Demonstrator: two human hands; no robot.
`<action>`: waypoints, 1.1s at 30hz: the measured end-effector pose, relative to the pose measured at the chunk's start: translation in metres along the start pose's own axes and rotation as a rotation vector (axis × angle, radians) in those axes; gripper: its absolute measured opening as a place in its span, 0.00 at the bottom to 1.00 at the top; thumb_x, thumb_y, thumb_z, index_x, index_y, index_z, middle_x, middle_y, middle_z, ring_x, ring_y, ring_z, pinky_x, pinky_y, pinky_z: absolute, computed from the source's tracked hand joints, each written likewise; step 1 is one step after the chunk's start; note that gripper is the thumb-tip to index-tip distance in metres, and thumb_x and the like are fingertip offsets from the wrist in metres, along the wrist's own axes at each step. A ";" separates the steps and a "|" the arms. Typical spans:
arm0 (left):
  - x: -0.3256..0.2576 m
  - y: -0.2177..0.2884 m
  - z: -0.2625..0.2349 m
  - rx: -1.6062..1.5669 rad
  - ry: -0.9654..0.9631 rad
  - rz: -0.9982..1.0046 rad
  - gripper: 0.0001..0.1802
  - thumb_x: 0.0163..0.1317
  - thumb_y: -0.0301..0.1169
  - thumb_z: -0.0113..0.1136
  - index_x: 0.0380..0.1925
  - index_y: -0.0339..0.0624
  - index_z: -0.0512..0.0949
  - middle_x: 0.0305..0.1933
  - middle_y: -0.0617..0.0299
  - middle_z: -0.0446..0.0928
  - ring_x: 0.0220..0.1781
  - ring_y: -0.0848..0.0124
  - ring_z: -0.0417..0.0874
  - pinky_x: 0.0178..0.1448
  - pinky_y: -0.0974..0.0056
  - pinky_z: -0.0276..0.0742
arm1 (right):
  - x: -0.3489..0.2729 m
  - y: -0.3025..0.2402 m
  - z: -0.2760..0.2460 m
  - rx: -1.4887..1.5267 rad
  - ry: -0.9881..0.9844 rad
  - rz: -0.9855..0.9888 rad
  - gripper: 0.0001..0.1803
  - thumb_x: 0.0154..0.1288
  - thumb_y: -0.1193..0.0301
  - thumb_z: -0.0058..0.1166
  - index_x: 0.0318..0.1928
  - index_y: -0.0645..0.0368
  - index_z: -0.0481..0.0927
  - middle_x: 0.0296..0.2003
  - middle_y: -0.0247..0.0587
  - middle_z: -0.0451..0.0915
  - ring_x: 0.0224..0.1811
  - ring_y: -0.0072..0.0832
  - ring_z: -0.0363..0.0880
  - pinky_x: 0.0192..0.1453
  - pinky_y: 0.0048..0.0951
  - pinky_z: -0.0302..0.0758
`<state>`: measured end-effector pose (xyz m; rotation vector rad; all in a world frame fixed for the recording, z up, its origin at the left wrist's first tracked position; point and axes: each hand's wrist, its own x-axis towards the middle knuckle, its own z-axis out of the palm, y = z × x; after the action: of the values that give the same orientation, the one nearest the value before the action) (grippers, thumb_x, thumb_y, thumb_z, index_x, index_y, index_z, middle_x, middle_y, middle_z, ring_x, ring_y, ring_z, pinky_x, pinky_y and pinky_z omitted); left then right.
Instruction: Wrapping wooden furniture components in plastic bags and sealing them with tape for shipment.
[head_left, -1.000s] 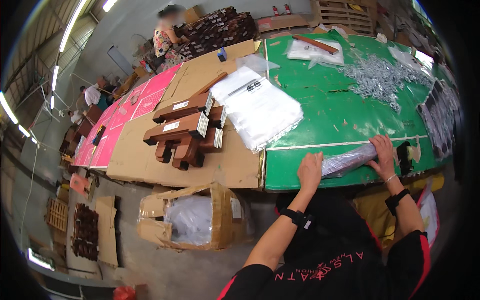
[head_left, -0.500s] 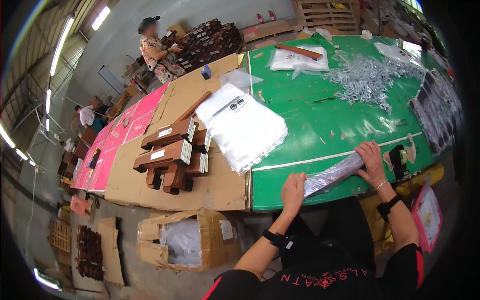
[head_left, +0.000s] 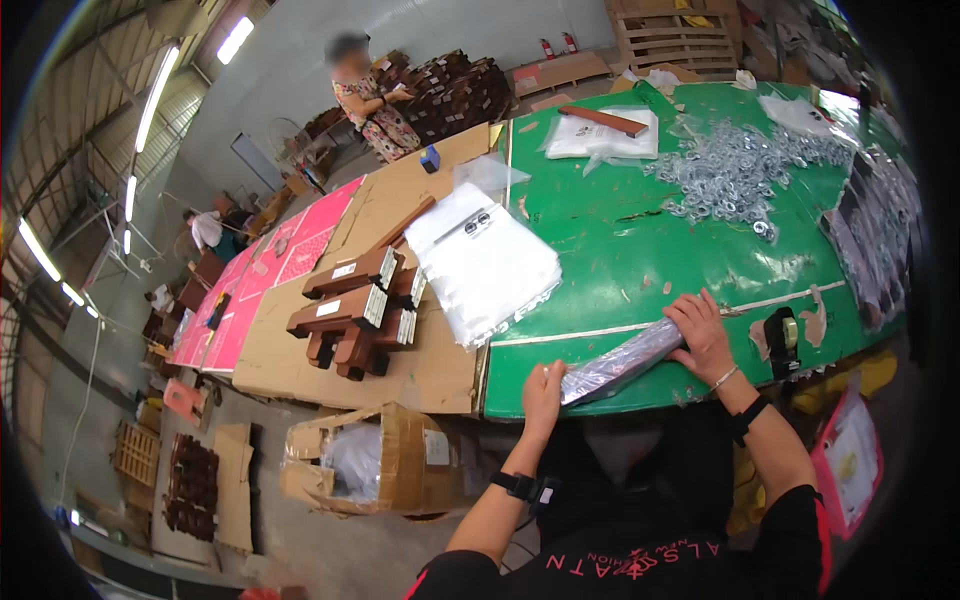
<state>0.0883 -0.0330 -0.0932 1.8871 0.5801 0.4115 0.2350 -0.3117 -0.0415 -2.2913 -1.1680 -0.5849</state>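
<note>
A long, narrow bundle wrapped in clear plastic [head_left: 622,364] lies slantwise near the front edge of the green-topped table; dark material shows dimly through its shiny film. My left hand [head_left: 542,398] is closed on its near left end, with the thumb uppermost. At the far right end, my right hand [head_left: 702,338] wraps its fingers over the bundle. Just right of that hand stands a black tape dispenser [head_left: 783,340] with a yellowish roll. A stack of clear plastic bags [head_left: 487,265] is spread on the table, left of and beyond the bundle.
Brown wooden pieces [head_left: 345,318] are piled on cardboard at left. Loose metal rings [head_left: 728,172] form a heap at the back, near wrapped packs [head_left: 872,240] on the right. An open carton [head_left: 405,460] sits below the table edge. Another person [head_left: 375,105] stands beyond the table.
Both hands and the wrapped bundle have shifted left in the view, and the left hand sits a little lower. The whole scene has also shifted slightly as the view turned.
</note>
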 end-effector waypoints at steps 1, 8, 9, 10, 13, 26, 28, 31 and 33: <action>-0.001 -0.003 0.002 0.011 0.005 0.000 0.21 0.71 0.43 0.55 0.34 0.33 0.80 0.33 0.50 0.83 0.39 0.60 0.83 0.45 0.57 0.74 | 0.000 0.000 0.001 0.020 0.007 -0.016 0.44 0.33 0.70 0.75 0.59 0.55 0.73 0.56 0.41 0.73 0.65 0.42 0.68 0.78 0.53 0.53; -0.011 -0.001 0.002 0.166 0.158 0.146 0.21 0.73 0.44 0.50 0.39 0.34 0.80 0.41 0.42 0.81 0.45 0.49 0.80 0.51 0.51 0.72 | 0.013 0.011 0.011 0.063 0.107 -0.072 0.42 0.33 0.75 0.73 0.57 0.53 0.75 0.54 0.39 0.74 0.66 0.40 0.69 0.80 0.55 0.52; -0.014 -0.001 0.002 0.153 0.133 0.062 0.22 0.74 0.44 0.50 0.38 0.34 0.81 0.41 0.42 0.81 0.44 0.49 0.81 0.50 0.51 0.72 | 0.015 0.012 0.012 0.060 0.114 -0.086 0.41 0.32 0.76 0.72 0.56 0.53 0.75 0.53 0.39 0.74 0.66 0.40 0.69 0.80 0.56 0.51; -0.016 0.002 0.004 0.091 0.164 0.028 0.23 0.75 0.43 0.50 0.39 0.30 0.82 0.36 0.52 0.81 0.40 0.65 0.79 0.48 0.60 0.72 | 0.020 0.009 0.013 0.093 0.125 -0.080 0.38 0.36 0.79 0.68 0.55 0.52 0.76 0.52 0.39 0.74 0.66 0.40 0.69 0.81 0.57 0.50; -0.017 0.012 0.018 -0.004 0.135 0.168 0.22 0.76 0.40 0.48 0.41 0.30 0.82 0.40 0.54 0.81 0.43 0.66 0.78 0.51 0.62 0.71 | 0.023 0.025 0.023 0.059 0.235 -0.058 0.34 0.40 0.84 0.62 0.54 0.54 0.75 0.53 0.40 0.74 0.68 0.41 0.68 0.80 0.57 0.50; -0.031 0.037 0.077 0.024 0.203 0.326 0.18 0.76 0.36 0.47 0.39 0.35 0.82 0.42 0.56 0.78 0.46 0.62 0.71 0.56 0.59 0.65 | 0.012 -0.002 -0.004 0.091 -0.003 0.016 0.43 0.44 0.84 0.60 0.66 0.56 0.69 0.66 0.42 0.69 0.77 0.43 0.56 0.81 0.57 0.46; -0.028 0.037 0.084 -0.053 0.208 0.290 0.17 0.76 0.36 0.48 0.38 0.34 0.81 0.38 0.60 0.76 0.42 0.67 0.70 0.52 0.63 0.66 | 0.009 -0.005 0.007 0.120 -0.089 -0.014 0.40 0.43 0.83 0.64 0.62 0.55 0.72 0.61 0.39 0.72 0.74 0.39 0.61 0.81 0.55 0.48; -0.028 0.036 0.083 -0.121 0.211 0.268 0.17 0.76 0.36 0.48 0.34 0.34 0.77 0.34 0.67 0.72 0.36 0.76 0.66 0.45 0.70 0.65 | -0.001 -0.002 0.014 0.091 -0.083 -0.001 0.35 0.42 0.83 0.65 0.56 0.54 0.75 0.55 0.36 0.75 0.70 0.37 0.67 0.81 0.54 0.50; -0.023 0.036 0.081 -0.231 0.154 0.195 0.18 0.76 0.36 0.48 0.38 0.33 0.81 0.36 0.67 0.72 0.40 0.75 0.67 0.45 0.68 0.65 | 0.001 -0.001 0.015 0.094 -0.013 -0.003 0.32 0.42 0.84 0.64 0.53 0.54 0.76 0.52 0.35 0.75 0.68 0.37 0.69 0.81 0.54 0.51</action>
<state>0.1198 -0.1190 -0.0905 1.7040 0.4299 0.7255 0.2369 -0.3010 -0.0524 -2.2175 -1.1803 -0.5055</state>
